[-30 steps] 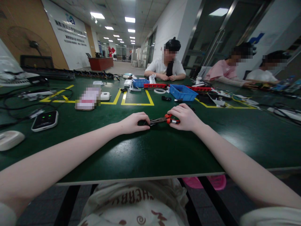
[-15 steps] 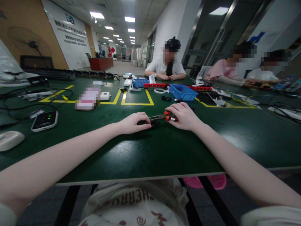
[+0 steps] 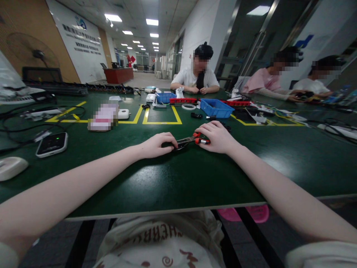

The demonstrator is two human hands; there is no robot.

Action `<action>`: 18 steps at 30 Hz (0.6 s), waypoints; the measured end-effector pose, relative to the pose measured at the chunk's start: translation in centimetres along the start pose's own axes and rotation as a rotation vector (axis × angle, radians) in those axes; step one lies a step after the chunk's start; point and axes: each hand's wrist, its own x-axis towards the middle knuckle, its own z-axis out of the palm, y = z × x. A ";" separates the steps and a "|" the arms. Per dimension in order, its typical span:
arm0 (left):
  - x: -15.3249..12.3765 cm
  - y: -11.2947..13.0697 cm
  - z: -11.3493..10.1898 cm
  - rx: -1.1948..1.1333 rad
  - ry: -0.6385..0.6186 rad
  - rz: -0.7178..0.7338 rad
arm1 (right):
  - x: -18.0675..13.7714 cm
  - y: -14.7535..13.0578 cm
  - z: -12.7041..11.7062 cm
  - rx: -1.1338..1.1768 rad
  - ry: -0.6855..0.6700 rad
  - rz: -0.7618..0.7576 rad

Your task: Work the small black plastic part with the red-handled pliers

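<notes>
Low over the green desk (image 3: 178, 178), the right hand (image 3: 219, 137) is gripping the stiff, light-looking pliers (image 3: 186, 140) by their red handles, probably the surest hold, while the left hand (image 3: 154, 146) is pinching a small dark part (image 3: 166, 144), likely hard and slippery, at their tips.

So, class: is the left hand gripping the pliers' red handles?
No, the right hand grips the red-handled pliers, while the left hand holds a small dark part at their tip.

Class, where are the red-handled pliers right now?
Head view, centre of the table: the pliers sit in the right hand, tips at a dark part under the left hand, before the blue bin.
</notes>
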 end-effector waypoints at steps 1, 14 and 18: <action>0.0 0.0 0.0 0.000 0.002 0.002 | 0.0 0.0 0.1 -0.002 0.000 0.008; -0.1 0.6 0.1 0.113 -0.002 -0.015 | -0.1 0.0 -0.1 0.045 -0.006 0.189; -0.1 0.5 0.3 0.125 0.027 -0.016 | -0.3 0.1 0.1 0.065 -0.026 0.252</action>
